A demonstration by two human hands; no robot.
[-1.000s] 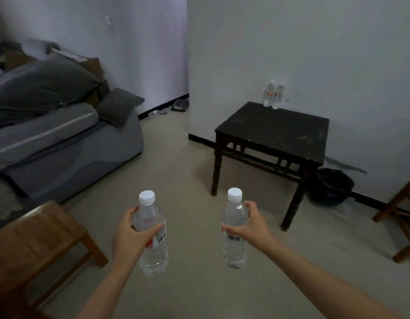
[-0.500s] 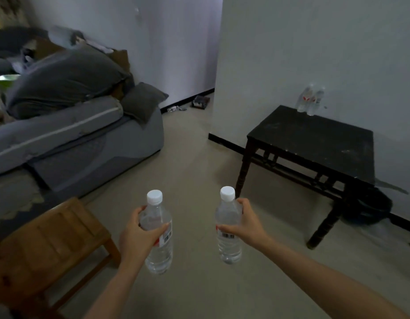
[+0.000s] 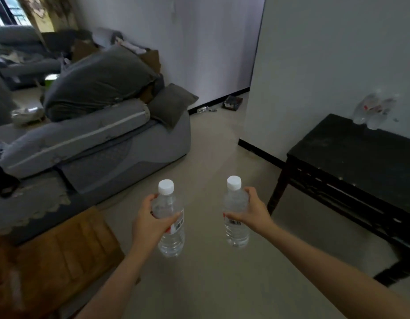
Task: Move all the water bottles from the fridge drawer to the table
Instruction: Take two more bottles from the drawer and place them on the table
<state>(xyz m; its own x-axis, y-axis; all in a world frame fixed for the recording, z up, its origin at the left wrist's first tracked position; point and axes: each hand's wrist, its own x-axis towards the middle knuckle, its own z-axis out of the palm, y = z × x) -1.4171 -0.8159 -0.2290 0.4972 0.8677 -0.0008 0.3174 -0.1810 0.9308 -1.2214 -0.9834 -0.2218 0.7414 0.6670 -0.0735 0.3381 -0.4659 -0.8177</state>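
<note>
Your left hand (image 3: 151,223) curls around the middle of the left bottle (image 3: 171,242). Your right hand (image 3: 252,210) grips the right bottle (image 3: 237,236) the same way. Both bottles are held upright over the floor with white caps on and clear water showing in their lower bodies. Ahead to your right stands the dark table (image 3: 360,157). Two more bottles (image 3: 369,111) sit at its far edge by the wall, too blurred to judge their contents.
</note>
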